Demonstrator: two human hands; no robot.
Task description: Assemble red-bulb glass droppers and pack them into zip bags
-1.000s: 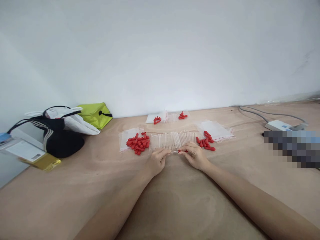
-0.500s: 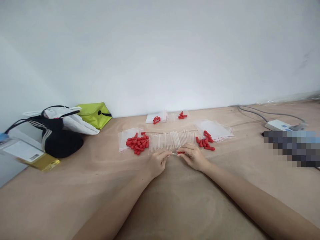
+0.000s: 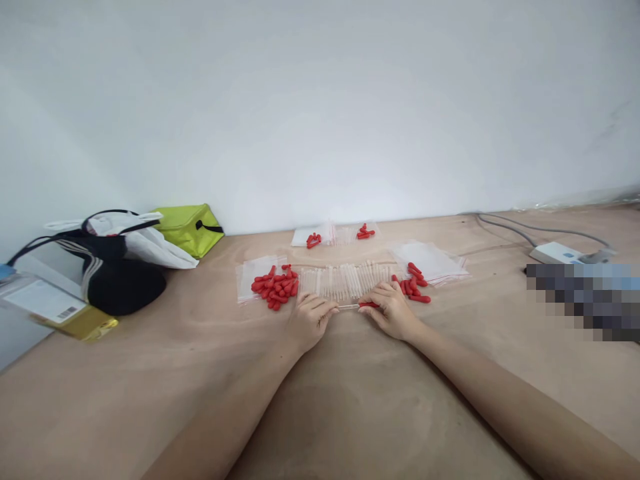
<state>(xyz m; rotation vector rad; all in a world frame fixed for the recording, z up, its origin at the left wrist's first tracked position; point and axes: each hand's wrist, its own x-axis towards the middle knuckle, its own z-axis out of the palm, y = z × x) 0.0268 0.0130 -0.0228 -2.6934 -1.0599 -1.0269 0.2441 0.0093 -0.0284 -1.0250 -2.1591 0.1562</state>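
Between my hands a thin clear dropper tube (image 3: 349, 307) lies level, just above or on the table. My left hand (image 3: 311, 320) pinches its left end. My right hand (image 3: 393, 311) is closed on a red rubber bulb (image 3: 369, 305) at the tube's right end; how far the tube sits inside it I cannot tell. Just beyond my hands lies a row of clear tubes (image 3: 345, 281). A heap of red bulbs (image 3: 275, 287) is left of the row, and a smaller group of red bulbs (image 3: 414, 283) is right of it, close to my right hand.
Clear zip bags (image 3: 430, 262) lie behind the right bulbs, with another zip bag (image 3: 247, 279) at left. More bulbs (image 3: 313, 240) sit near the wall. At left are a black cap (image 3: 123, 287), a green bag (image 3: 185, 230) and a gold package (image 3: 95, 323); at right, a power strip (image 3: 555, 252).
My hands have moved slightly apart, the left one to the left and the right one to the right. More of the clear tube shows between them.
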